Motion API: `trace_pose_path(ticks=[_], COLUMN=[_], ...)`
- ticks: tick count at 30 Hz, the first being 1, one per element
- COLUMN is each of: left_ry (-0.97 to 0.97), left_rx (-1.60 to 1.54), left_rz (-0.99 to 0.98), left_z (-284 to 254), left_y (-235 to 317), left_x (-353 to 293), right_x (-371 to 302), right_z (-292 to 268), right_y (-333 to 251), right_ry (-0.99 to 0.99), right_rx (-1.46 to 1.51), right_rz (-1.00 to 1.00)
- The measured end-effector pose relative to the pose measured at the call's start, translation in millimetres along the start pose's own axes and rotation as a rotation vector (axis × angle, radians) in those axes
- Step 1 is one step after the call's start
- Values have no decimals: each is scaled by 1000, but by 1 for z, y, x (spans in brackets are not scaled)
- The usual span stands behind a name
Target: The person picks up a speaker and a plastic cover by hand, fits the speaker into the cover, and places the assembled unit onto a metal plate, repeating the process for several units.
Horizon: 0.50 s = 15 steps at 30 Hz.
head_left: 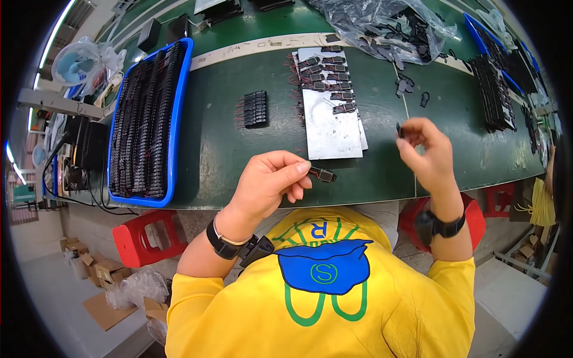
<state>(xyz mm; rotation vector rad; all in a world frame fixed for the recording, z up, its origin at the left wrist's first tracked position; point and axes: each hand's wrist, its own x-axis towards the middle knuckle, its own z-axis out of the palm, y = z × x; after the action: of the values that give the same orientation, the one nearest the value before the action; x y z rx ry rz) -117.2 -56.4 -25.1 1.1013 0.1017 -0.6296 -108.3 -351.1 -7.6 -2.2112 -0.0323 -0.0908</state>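
Observation:
Near the table's front edge, my left hand (276,179) pinches a small black component (323,174) with a rectangular body, which points to the right. Off to the right, my right hand (427,152) is raised with thumb and forefinger closed on a small flat black piece (399,130). Beyond my hands lies a white sheet (329,128) with several black components with red wires (337,77) along its upper part. Left of that sheet sits a compact row of similar black components (256,109), red wires sticking out to the left. Loose black pieces (405,83) lie right of the sheet.
A blue tray (173,155) packed with rows of black components fills the table's left side. A clear plastic bag (364,24) of black pieces lies at the back. Black stacks (492,95) and another blue tray (477,30) stand at right. Red stools (134,241) flank me below the table edge.

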Motion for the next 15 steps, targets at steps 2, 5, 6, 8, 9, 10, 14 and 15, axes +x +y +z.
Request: trace_pose_path(ticks=[2,5,6,8,9,10,14,15], left_ry=[5,7,10,14,22,31,23,14], left_rx=[-11,-10,-3,0,-1,-2,-21,-26], left_rz=[26,42,50,60,60,61,61,59], left_z=[1,5,7,10,12,15,18,17], left_y=[1,0,0,-1,-1,-2,-3,-3], left_x=[1,0,1,0,0,0,-3,-4], right_x=[-17,-27,-27,-28,-28,-29,-32,-33], right_z=[7,17,22,32,36,39,48,49], right_y=[-17,-47,-52,-59,-61,-63,-67,-68], right_ry=[-37,-154,-151,-103,-81,-84,-24,-22], right_rx=[245,142,137,8,-57,-59,-193,-176], right_rz=[-293,-513,-510,-625,-684,-686,-744,-736])
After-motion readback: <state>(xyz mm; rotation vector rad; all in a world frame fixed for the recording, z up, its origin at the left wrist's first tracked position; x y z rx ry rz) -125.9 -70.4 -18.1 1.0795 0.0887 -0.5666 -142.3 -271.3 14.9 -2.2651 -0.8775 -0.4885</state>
